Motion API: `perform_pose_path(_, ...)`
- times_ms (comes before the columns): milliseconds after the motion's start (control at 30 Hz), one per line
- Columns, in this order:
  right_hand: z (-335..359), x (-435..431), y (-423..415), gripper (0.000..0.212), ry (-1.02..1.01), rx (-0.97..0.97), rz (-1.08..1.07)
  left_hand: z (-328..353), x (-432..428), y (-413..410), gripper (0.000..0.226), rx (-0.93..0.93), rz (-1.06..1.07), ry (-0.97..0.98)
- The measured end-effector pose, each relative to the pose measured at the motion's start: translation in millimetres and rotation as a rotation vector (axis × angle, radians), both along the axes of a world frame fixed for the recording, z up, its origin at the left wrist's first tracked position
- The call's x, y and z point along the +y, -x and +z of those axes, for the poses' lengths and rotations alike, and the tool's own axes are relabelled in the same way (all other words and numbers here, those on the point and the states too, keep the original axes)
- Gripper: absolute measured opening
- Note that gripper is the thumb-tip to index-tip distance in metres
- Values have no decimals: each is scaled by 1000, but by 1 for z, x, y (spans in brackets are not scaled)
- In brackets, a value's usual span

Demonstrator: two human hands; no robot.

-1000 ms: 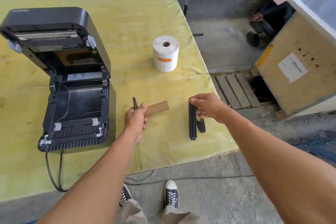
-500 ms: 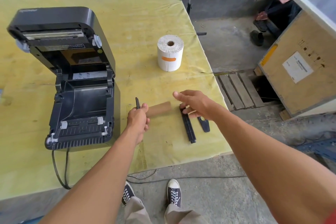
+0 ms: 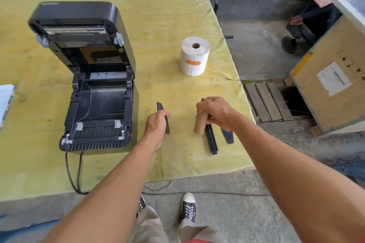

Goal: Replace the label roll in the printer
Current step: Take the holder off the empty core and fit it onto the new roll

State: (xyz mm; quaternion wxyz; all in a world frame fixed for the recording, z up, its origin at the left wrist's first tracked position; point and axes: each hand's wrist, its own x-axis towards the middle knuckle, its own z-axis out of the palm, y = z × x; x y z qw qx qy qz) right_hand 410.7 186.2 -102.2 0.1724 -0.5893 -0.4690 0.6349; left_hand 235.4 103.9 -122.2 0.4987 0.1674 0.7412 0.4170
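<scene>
The right hand (image 3: 215, 113) grips the empty cardboard core (image 3: 200, 125); the left hand (image 3: 157, 124) clasps what looks like a black spindle piece (image 3: 162, 113). The new label roll (image 3: 195, 56) stands upright beyond both hands, nearer the right

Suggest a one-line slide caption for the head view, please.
Printer open and empty; right hand grips cardboard core, left hand a black part.

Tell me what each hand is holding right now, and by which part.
The left hand grips a flat black plastic piece around its lower half. The right hand holds the empty cardboard core by its upper end.
</scene>
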Motion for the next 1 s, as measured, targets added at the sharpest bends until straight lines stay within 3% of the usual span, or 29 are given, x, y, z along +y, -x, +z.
perform_pose_path(100, -6, -8, 11, 44, 48, -163, 220, -3, -5, 3, 19, 222, -168, 78)
perform_pose_path(167, -12, -12, 19, 49, 36, -248, 274, -7, -8, 5, 24, 328, -258, 99)
perform_pose_path(333, -24, -16, 33, 38, -11, -399, 279, -13, -15, 9, 6, 417, -321, 124)
perform_pose_path(400, -27, -17, 37, 39, -51, -447, 278, -14, -18, 10, 16, 445, -343, 126)
perform_pose_path(567, -24, -19, 44, 41, -115, -545, 341, -17, -27, 10, 41, 785, -492, 119)
perform_pose_path(1000, -29, -18, 39, 43, -127, -541, 387, -16, -32, 7, 48, 800, -490, 111)
